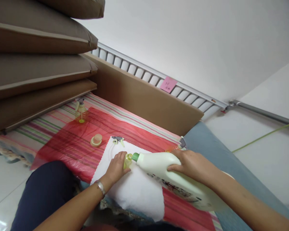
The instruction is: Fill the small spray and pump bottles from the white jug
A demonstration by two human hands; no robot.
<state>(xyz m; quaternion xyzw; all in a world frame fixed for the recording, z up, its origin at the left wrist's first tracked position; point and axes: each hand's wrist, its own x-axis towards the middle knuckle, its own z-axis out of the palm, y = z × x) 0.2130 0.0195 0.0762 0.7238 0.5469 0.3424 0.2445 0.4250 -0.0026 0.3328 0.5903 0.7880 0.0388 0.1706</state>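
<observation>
My right hand [188, 163] grips a large pale green bottle [156, 162] near its upper part, tilted almost flat so its green neck [135, 157] points left. The spout meets the mouth of a small clear yellowish bottle [127, 161]. My left hand [117, 166] is wrapped around that small bottle over a white cloth [135, 189]. A grey and pale green spray head [118, 140] with its tube lies at the cloth's top edge. To the left is a round cream cap [96, 140]. Whether liquid is flowing cannot be made out.
A clear spray bottle [81, 112] stands at the back left, and another spray head [182, 143] shows behind my right hand. Red plastic sheeting [79, 144] covers the striped cloth. Stacked brown cushions [38, 70] rise at left; a brown board [139, 96] borders the back.
</observation>
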